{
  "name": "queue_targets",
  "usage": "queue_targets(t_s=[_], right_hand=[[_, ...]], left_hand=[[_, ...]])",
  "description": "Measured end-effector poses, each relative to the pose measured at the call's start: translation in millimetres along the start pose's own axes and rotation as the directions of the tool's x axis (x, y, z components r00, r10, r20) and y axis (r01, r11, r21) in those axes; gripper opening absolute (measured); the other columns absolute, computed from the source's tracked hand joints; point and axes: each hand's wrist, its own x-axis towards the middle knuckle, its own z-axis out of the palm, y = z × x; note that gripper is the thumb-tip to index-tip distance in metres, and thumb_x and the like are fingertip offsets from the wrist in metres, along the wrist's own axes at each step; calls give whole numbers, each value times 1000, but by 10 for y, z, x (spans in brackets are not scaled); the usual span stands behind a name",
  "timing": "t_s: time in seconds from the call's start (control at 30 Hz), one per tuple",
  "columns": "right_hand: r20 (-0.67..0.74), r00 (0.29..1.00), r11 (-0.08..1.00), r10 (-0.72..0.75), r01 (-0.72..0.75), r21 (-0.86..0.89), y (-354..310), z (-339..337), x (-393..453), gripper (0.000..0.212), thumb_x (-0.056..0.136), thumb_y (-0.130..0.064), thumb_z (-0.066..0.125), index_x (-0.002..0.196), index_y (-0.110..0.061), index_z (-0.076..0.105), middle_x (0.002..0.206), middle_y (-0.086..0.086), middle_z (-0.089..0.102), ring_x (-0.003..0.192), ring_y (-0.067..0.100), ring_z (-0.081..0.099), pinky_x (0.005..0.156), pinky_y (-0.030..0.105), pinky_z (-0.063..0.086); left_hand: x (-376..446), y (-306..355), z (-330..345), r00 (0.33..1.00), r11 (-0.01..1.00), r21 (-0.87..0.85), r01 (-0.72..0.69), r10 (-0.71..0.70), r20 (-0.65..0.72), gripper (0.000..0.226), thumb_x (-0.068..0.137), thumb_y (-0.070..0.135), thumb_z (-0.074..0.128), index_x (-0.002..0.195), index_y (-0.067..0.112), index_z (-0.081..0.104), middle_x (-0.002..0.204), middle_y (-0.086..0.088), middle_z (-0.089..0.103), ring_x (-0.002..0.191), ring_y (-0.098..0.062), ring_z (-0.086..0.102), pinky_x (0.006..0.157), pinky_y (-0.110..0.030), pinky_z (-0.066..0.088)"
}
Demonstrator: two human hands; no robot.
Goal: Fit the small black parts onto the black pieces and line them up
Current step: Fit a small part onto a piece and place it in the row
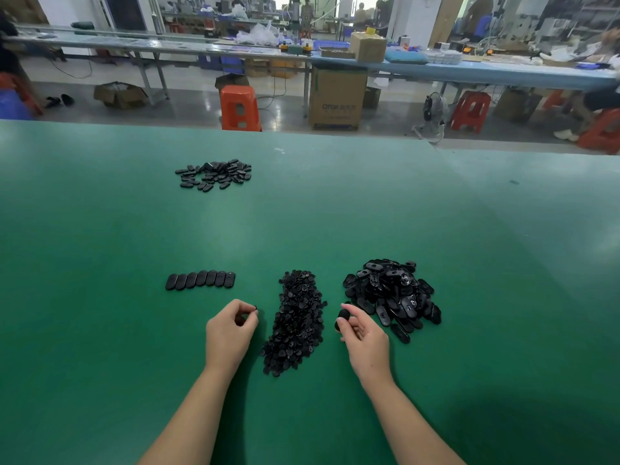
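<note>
The left hand (231, 325) pinches a small black part (255, 308) w/ curled fingers & the right hand (360, 333) holds an oval black piece (343, 315), both by their piles (297, 325) on the green surface (100, 330), prob. to fit them & add to the row (200, 280).

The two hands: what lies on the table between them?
In the head view, the long pile of small black parts lies on the green table between the left hand and the right hand.
</note>
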Motion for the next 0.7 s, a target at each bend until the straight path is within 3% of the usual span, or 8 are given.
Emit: queue_targets(t_s=[0.07, 0.2, 0.33, 0.43, 0.57, 0.7], right_hand=[[-1, 1000, 1000, 6, -6, -11, -2, 2, 4, 25, 95, -17, 70, 101, -41, 67, 89, -5, 74, 83, 7, 72, 83, 36, 62], [-7, 1000, 1000, 18, -18, -4, -5, -7, 4, 12, 97, -14, 65, 95, -26, 62, 88, 2, 74, 81, 26, 71, 76, 49, 61], [-32, 999, 1000, 22, -22, -3, -2, -4, 12, 7, 102, -14, 56, 102, -21, 54, 97, -2, 77, 80, 7, 73, 66, 20, 57], [-15, 999, 1000, 31, -31, -4, -16, -1, 16, 10, 106, -18, 49, 111, -25, 52, 101, -7, 76, 82, 4, 72, 65, 14, 52], [18, 999, 998, 44, -42, -55, -3, 6, 28, 20, 109, -23, 40, 124, -31, 51, 101, -12, 72, 81, 3, 70, 71, 19, 53], [21, 999, 995, 46, -44, -91, 33, 17, 41, 19, 110, -24, 37, 118, -28, 54, 99, -12, 72, 80, 3, 69, 77, 30, 57]], left_hand=[[0, 4, -5, 1000, 1000, -7, 2, -2, 2, 17, 86, 18, 74, 74, 28, 67, 66, 9, 66, 65, -5, 60, 58, -20, 47], [9, -7, -2, 1000, 1000, -13, 11, -12, -21, 19, 87, 15, 73, 75, 26, 65, 66, 7, 65, 65, -5, 59, 54, -13, 42], [10, -13, -3, 999, 998, -57, 29, -31, -39, 15, 89, 11, 71, 90, 24, 63, 79, 10, 67, 72, 0, 60, 70, -23, 50], [4, -3, 7, 1000, 999, -30, 17, -17, -7, 23, 91, 10, 69, 110, 23, 70, 87, 13, 69, 79, 3, 62, 71, -15, 45], [12, -16, 14, 1000, 999, 46, -7, 7, 8, 15, 91, 11, 70, 98, 22, 76, 76, 17, 68, 62, 7, 58, 54, -7, 38], [19, -16, 14, 999, 998, 59, -28, 27, 23, 16, 92, 9, 68, 102, 19, 77, 85, 12, 71, 67, 2, 57, 60, -13, 42]])
